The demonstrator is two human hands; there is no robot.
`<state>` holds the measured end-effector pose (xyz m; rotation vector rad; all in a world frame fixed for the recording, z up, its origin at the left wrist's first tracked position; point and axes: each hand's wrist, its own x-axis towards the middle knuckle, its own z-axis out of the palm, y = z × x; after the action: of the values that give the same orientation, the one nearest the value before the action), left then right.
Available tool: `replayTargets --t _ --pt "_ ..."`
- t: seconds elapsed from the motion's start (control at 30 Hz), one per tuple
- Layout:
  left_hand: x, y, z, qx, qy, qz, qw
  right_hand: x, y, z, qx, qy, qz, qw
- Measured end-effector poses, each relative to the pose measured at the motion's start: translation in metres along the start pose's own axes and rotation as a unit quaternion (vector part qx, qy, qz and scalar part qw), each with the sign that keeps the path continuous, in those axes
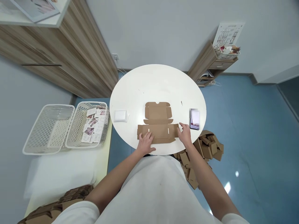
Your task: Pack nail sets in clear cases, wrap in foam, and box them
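Observation:
A flat, unfolded brown cardboard box blank lies on the round white table, near its front edge. My left hand rests flat on the blank's lower left flap, fingers spread. At the blank's lower right corner, my right hand touches the side flap with its fingers apart. Neither hand grips anything.
A small white packet lies on the table's left; a phone lies on its right. Two white perforated baskets, one holding cards, sit on a low surface at left. Folded brown boxes pile on the blue floor at right. More flat cardboard lies at lower left.

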<state>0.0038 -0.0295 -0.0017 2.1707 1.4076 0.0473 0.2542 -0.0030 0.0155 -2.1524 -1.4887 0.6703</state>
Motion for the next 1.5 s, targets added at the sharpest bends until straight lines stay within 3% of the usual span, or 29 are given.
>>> replayTargets --t 0.13,0.37,0.6,0.77,1.03,1.13,1.43,1.5 --pt "0.005 0.005 0.006 0.019 0.004 -0.005 1.0 0.034 -0.002 0.005 0.018 -0.053 -0.017 0.998" --pt "0.012 0.013 0.01 0.029 0.0 -0.047 0.998 0.09 -0.009 0.024 0.082 -0.149 0.037 0.985" --pt "0.013 0.025 0.014 0.035 -0.007 -0.086 0.996 0.113 -0.012 0.05 0.124 -0.182 0.057 0.974" --pt "0.022 0.032 0.014 0.047 -0.023 -0.107 0.993 0.116 -0.005 0.053 0.112 -0.174 0.059 0.976" --pt "0.032 0.034 0.003 0.127 0.019 -0.153 0.98 0.109 -0.006 0.037 0.134 -0.209 0.008 0.969" --pt "0.036 0.034 -0.003 0.167 0.001 -0.165 0.972 0.1 -0.009 0.033 0.132 -0.205 -0.011 0.97" --pt "0.043 0.018 -0.01 0.205 -0.07 -0.081 0.973 0.06 -0.019 0.021 0.02 -0.242 -0.051 0.969" --pt "0.041 0.016 -0.01 0.204 -0.073 -0.063 0.974 0.047 -0.021 0.018 -0.029 -0.218 -0.052 0.974"
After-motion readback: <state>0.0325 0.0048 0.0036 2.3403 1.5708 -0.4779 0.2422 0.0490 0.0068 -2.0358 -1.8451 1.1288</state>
